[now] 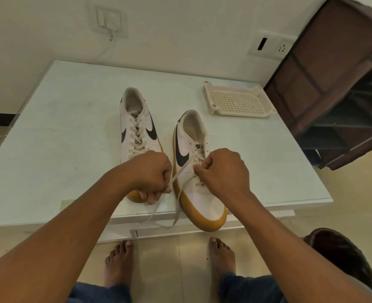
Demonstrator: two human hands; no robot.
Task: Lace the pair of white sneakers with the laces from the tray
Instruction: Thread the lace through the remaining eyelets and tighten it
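Two white sneakers with black swooshes and tan soles stand on the pale table (71, 127), toes toward me. The left sneaker (137, 127) has a lace crossed through its eyelets. The right sneaker (193, 171) has a cream lace (181, 171) through only its lower eyelets. My left hand (152, 173) grips one strand of that lace, pulled out to the left of the shoe. My right hand (222, 169) pinches the other strand over the shoe's eyelets. Loose lace ends hang over the table's front edge.
A cream perforated tray (237, 101) lies at the back right of the table, with nothing visible in it. A dark brown shelf unit (338, 79) stands to the right. My bare feet are on the tiled floor below the table edge.
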